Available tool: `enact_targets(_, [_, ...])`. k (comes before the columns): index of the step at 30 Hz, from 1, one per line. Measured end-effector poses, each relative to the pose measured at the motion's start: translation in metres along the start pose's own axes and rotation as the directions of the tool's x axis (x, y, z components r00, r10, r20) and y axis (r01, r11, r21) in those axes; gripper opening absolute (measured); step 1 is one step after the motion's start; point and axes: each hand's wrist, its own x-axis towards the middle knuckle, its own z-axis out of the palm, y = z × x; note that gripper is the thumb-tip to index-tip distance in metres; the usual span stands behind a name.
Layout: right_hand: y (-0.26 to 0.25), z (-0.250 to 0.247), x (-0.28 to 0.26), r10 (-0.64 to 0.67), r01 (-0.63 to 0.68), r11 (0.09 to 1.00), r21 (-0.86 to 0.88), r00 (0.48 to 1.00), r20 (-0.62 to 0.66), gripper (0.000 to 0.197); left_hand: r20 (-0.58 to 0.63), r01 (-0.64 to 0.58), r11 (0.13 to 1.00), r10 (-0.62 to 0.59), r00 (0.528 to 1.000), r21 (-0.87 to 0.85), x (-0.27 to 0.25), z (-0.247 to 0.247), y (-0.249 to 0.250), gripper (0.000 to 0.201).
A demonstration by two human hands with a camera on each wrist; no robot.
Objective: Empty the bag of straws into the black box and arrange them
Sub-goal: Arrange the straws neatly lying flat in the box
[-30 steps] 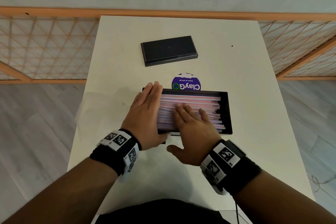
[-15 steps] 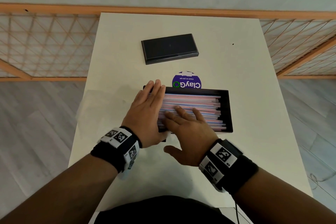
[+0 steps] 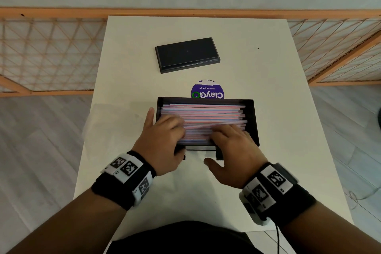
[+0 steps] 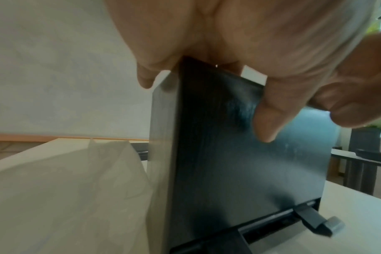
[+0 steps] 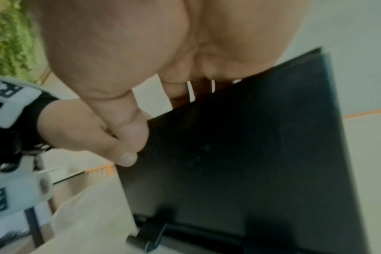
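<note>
Left hand (image 4: 261, 43) grips the black box (image 4: 239, 171) beside the bag (image 4: 76, 189).

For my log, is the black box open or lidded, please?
Open: straws show inside the black box; its lid lies apart, farther along the table.

straws (image 3: 206, 113): in the box (image 3: 252, 121)
lid (image 3: 187, 54): behind the box
sticker (image 3: 207, 91): just behind the box
bag (image 3: 113, 119): left of the box
</note>
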Motion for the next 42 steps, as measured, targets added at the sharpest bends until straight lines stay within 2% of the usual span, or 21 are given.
enact_targets(3, [0.016,-0.014,-0.003,0.023,0.011,0.987,0.161,0.979,-0.203,0.049,-0.114,0.062,0.959,-0.097,0.989,-0.277,0.000,-0.018,-0.004,0.051])
enact_targets(4, [0.024,-0.018,-0.004,0.092,-0.036,0.981,0.193,0.952,-0.290,0.048,-0.137,0.136,0.920,-0.198,0.971,-0.369,0.001,-0.024,-0.006,0.059])
enact_targets(5, [0.032,-0.021,-0.006,0.202,-0.127,0.966,0.226,0.915,-0.350,0.049,-0.120,0.255,0.848,-0.345,0.931,-0.465,0.002,-0.029,-0.006,0.065])
enact_targets(6, [0.039,-0.024,-0.006,0.345,-0.258,0.928,0.267,0.867,-0.360,0.051,-0.034,0.393,0.715,-0.503,0.864,-0.577,0.006,-0.033,-0.005,0.067])
enact_targets(7, [0.045,-0.024,-0.006,0.483,-0.397,0.866,0.304,0.822,-0.303,0.054,0.129,0.508,0.497,-0.615,0.778,-0.703,0.011,-0.037,-0.004,0.066])
enact_targets(8, [0.049,-0.023,-0.004,0.579,-0.508,0.802,0.313,0.792,-0.197,0.054,0.312,0.543,0.220,-0.623,0.717,-0.810,0.015,-0.035,-0.003,0.064])
enact_targets(9, [0.050,-0.019,-0.002,0.624,-0.574,0.756,0.315,0.777,-0.081,0.048,0.455,0.539,-0.024,-0.568,0.686,-0.842,0.020,-0.033,-0.001,0.061])
enact_targets(10, [0.051,-0.014,0.002,0.631,-0.593,0.731,0.336,0.776,-0.004,0.036,0.517,0.521,-0.151,-0.519,0.681,-0.840,0.023,-0.032,0.000,0.062])
enact_targets(11, [0.050,-0.010,0.005,0.628,-0.588,0.721,0.366,0.778,0.013,0.027,0.519,0.519,-0.155,-0.502,0.692,-0.841,0.027,-0.033,0.000,0.065])
enact_targets(13, [0.048,-0.011,0.010,0.619,-0.551,0.731,0.402,0.784,-0.053,0.023,0.493,0.521,-0.103,-0.521,0.697,-0.847,0.033,-0.037,0.002,0.070])
enact_targets(15, [0.045,-0.029,0.011,0.579,-0.478,0.787,0.389,0.790,-0.201,0.025,0.464,0.493,-0.090,-0.517,0.719,-0.865,0.037,-0.042,0.005,0.070])
enact_targets(18, [0.038,-0.073,0.010,0.501,-0.339,0.847,0.409,0.766,-0.403,0.025,0.393,0.384,-0.122,-0.480,0.784,-0.915,0.044,-0.049,0.008,0.075])
enact_targets(19, [0.033,-0.084,0.012,0.456,-0.289,0.875,0.388,0.761,-0.461,0.023,0.381,0.365,-0.133,-0.487,0.786,-0.922,0.046,-0.050,0.009,0.076])
enact_targets(21, [0.021,-0.096,0.020,0.320,-0.216,0.943,0.253,0.796,-0.514,0.019,0.386,0.360,-0.159,-0.540,0.748,-0.919,0.049,-0.051,0.008,0.076])
enact_targets(23, [0.015,-0.095,0.027,0.238,-0.182,0.970,0.161,0.841,-0.486,0.014,0.393,0.365,-0.172,-0.581,0.712,-0.915,0.048,-0.050,0.005,0.078])
enact_targets(24, [0.018,-0.095,0.028,0.245,-0.186,0.968,0.167,0.843,-0.479,0.015,0.395,0.372,-0.166,-0.579,0.713,-0.913,0.048,-0.051,0.004,0.079])
enact_targets(28, [0.036,-0.080,0.021,0.351,-0.218,0.918,0.330,0.836,-0.423,0.022,0.377,0.391,-0.104,-0.571,0.729,-0.914,0.050,-0.057,0.006,0.078])
enact_targets(31, [0.042,-0.057,0.018,0.433,-0.288,0.864,0.413,0.845,-0.315,0.023,0.403,0.445,-0.082,-0.591,0.699,-0.892,0.049,-0.055,0.008,0.077])
enact_targets(36, [0.051,-0.030,0.016,0.548,-0.407,0.747,0.525,0.825,-0.140,0.025,0.457,0.522,-0.087,-0.616,0.641,-0.849,0.043,-0.039,0.009,0.077])
enact_targets(39, [0.059,-0.022,0.015,0.582,-0.453,0.695,0.558,0.810,-0.067,0.022,0.474,0.557,-0.051,-0.592,0.652,-0.829,0.043,-0.035,0.009,0.087])
enact_targets(42, [0.065,-0.017,0.016,0.600,-0.481,0.665,0.571,0.800,-0.024,0.018,0.494,0.605,-0.023,-0.603,0.626,-0.796,0.044,-0.029,0.004,0.107])
